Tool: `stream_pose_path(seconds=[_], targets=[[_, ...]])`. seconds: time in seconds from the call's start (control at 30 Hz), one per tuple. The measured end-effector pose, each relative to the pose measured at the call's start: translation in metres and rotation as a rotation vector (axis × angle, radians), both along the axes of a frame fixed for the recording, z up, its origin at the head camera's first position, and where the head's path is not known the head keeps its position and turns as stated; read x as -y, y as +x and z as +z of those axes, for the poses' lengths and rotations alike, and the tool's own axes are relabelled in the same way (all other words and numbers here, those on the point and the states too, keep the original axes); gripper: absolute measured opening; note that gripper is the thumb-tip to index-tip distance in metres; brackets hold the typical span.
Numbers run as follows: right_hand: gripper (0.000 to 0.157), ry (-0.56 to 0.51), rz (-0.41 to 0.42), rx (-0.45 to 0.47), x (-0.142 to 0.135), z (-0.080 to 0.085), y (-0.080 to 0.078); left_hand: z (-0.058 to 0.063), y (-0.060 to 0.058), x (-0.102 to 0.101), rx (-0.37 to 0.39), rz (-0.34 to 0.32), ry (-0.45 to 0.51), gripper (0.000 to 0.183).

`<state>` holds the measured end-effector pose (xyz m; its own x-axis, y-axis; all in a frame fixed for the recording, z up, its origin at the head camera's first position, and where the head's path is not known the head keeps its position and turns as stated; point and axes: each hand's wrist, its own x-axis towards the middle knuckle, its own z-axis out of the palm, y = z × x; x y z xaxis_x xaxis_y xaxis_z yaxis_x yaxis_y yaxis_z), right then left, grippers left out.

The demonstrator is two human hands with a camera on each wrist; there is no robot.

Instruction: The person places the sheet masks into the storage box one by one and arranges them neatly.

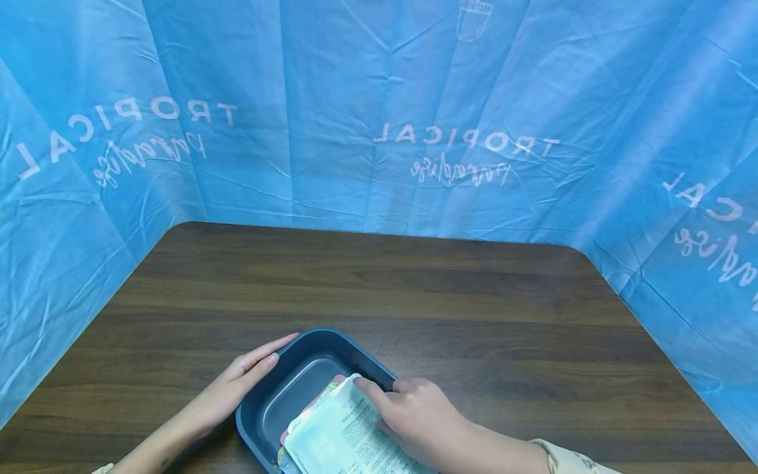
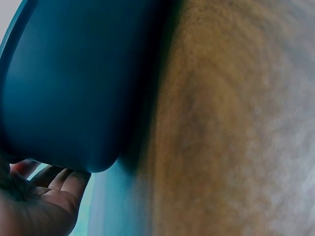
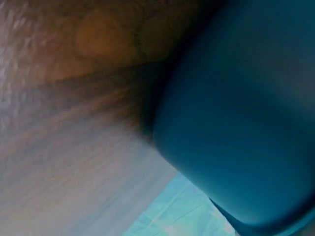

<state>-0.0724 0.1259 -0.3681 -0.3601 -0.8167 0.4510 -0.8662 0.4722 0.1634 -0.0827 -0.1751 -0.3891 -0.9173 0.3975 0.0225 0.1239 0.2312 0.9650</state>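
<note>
A dark blue rectangular tub [image 1: 320, 361] with rounded corners sits at the table's near edge. Inside its near right part lies a stack of flat packets [image 1: 337, 428]; the top one is pale green with fine print, and pink and patterned edges show beneath. My left hand [image 1: 233, 382] rests along the tub's outer left wall, fingers fairly straight and thumb at the rim. In the left wrist view, the fingers of that hand [image 2: 54, 199] touch the tub's corner. Reaching over the right rim, my right hand [image 1: 417, 418] holds the packets' right side, index finger lying on top. The right wrist view hides its fingers.
The brown wood-grain table [image 1: 379, 283] stretches out beyond the tub. Blue curtains [image 1: 331, 118] printed with white lettering stand around its back and sides.
</note>
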Motion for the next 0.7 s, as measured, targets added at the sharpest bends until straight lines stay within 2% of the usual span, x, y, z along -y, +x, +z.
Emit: stream_pose_path(seconds=[0.1, 0.2, 0.3, 0.37, 0.43, 0.5, 0.57, 0.7], targets=[[0.070, 0.058, -0.002, -0.042, 0.000, -0.001, 0.001, 0.000, 0.000, 0.001, 0.002, -0.003, 0.006, 0.045], [0.068, 0.061, 0.016, 0.001, -0.002, 0.000, 0.000, 0.000, 0.001, 0.001, 0.005, -0.005, 0.008, 0.045], [0.062, -0.037, 0.059, 0.156, -0.009, 0.003, -0.006, 0.000, 0.002, 0.001, 0.002, -0.003, 0.001, 0.045], [0.054, -0.148, 0.075, 0.283, -0.017, 0.006, -0.013, 0.001, 0.002, 0.001, -0.001, -0.003, -0.004, 0.045], [0.044, -0.270, 0.058, 0.405, -0.027, 0.008, -0.022, 0.001, 0.002, 0.001, 0.014, 0.006, -0.013, 0.045], [0.038, -0.370, 0.014, 0.484, -0.042, 0.009, -0.033, 0.002, 0.002, 0.002, 0.026, 0.008, -0.027, 0.046], [0.035, -0.424, -0.059, 0.532, -0.060, 0.008, -0.045, 0.003, 0.001, 0.004, 0.030, 0.004, -0.045, 0.048], [0.030, -0.434, -0.238, 0.572, -0.103, 0.007, -0.071, 0.010, -0.003, 0.020, -0.007, -0.009, -0.077, 0.050]])
